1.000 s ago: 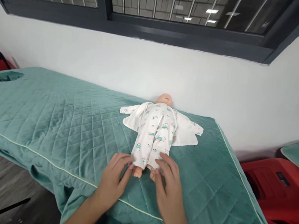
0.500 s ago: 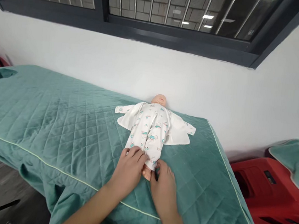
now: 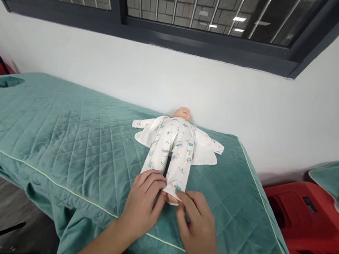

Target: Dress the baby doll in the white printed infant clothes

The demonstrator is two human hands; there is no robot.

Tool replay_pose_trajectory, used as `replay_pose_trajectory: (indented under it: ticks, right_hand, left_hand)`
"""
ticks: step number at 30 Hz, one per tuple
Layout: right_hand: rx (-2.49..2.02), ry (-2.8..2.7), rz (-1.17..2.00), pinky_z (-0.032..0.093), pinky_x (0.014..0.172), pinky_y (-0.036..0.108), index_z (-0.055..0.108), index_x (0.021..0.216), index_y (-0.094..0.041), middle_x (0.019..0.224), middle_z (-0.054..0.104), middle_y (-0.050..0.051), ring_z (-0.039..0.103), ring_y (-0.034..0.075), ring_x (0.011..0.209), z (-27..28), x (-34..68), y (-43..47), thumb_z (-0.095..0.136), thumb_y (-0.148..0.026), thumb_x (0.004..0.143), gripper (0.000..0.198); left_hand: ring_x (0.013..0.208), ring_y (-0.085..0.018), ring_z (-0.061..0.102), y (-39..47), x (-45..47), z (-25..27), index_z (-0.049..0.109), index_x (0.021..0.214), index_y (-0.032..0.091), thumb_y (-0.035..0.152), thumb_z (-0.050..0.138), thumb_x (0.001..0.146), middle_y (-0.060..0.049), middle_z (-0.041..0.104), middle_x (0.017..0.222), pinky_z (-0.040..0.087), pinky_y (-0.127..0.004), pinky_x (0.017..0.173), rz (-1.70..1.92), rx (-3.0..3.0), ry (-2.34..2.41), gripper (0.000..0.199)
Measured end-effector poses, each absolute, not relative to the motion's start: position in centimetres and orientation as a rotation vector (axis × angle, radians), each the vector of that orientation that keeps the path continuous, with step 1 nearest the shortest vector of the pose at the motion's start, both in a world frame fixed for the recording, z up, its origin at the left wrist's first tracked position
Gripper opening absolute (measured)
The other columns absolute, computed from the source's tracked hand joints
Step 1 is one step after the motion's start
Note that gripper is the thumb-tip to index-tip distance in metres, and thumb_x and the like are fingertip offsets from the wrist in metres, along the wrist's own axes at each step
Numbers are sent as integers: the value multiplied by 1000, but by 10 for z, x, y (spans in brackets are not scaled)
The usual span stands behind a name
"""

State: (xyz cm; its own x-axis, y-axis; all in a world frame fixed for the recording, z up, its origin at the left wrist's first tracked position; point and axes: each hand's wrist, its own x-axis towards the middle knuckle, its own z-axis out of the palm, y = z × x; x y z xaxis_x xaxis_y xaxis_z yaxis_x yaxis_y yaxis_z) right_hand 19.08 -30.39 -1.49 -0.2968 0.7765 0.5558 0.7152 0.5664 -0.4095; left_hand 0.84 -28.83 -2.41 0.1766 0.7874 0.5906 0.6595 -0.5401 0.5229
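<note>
A baby doll [image 3: 182, 113] lies on its back on the quilted green bed cover [image 3: 80, 134], head toward the wall. It wears white printed trousers [image 3: 181, 156], and a white printed top [image 3: 205, 147] is spread out at both sides. My left hand [image 3: 143, 201] is closed at the inner edge of one trouser cuff, over the end of the other leg. My right hand [image 3: 197, 223] pinches the outer edge of that same cuff between thumb and fingers. A bit of the doll's foot shows below the hem; the other foot is hidden behind my left hand.
A white wall and a dark-framed window [image 3: 202, 41] with bars stand behind the bed. A face hole [image 3: 6, 81] is in the cover at the far left. Red plastic stools [image 3: 307, 222] with a green cloth [image 3: 338, 181] stand at the right.
My right hand has shifted right and drawn the cuff outward. The trouser legs now lie apart with a gap between them, and the cuff covers more of the foot.
</note>
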Motion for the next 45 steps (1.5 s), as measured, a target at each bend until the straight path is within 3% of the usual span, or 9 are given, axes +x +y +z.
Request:
replay_pose_trajectory:
  ticks: [10, 19, 23, 28, 33, 45]
  right_hand:
    - [-1346, -2102, 173, 53, 69, 32, 58, 119, -22, 95, 66, 5, 65, 20, 84, -52, 194, -317, 50, -15, 96, 26]
    - [-1225, -2171, 148, 49, 86, 40, 56, 125, -24, 116, 64, 9, 59, 25, 105, -26, 153, -306, 52, -14, 95, 32]
    - [-1330, -2271, 140, 44, 83, 43, 60, 117, -23, 108, 66, 6, 58, 26, 100, -22, 128, -289, 54, -8, 91, 30]
    - [-1461, -2254, 80, 39, 77, 41, 61, 98, -22, 93, 65, 5, 56, 26, 91, -30, 115, -277, 58, -8, 89, 16]
    - [-1442, -2223, 66, 36, 77, 40, 62, 98, -21, 93, 66, 5, 55, 25, 89, -36, 115, -272, 57, -8, 90, 15]
    - [-1185, -2168, 190, 38, 85, 39, 58, 87, -21, 86, 63, 1, 53, 21, 87, -28, 124, -292, 52, -7, 87, 16]
  left_hand:
    - [133, -23, 46, -307, -8, -56, 58, 117, 24, 13, 45, 97, -7, 58, 132, 43, -47, 111, 1279, 2228, 1508, 26]
    - [108, -22, 61, -308, -46, -87, 58, 121, 22, 25, 53, 94, -8, 62, 119, 54, -43, 92, 1207, 1864, 1834, 27]
    - [90, -20, 64, -288, -44, -78, 63, 107, 21, 23, 53, 94, -5, 65, 103, 53, -37, 79, 1086, 1915, 1837, 17]
    - [91, -20, 63, -276, -44, -78, 64, 95, 21, 21, 51, 95, -4, 68, 96, 50, -36, 79, 1112, 1982, 1783, 13]
    - [89, -19, 63, -288, -48, -80, 60, 95, 22, 29, 47, 100, -3, 66, 94, 48, -35, 79, 1200, 1893, 1677, 15]
    - [98, -20, 63, -308, -53, -67, 59, 104, 24, 24, 47, 99, -4, 68, 102, 48, -37, 86, 1305, 2065, 1743, 13]
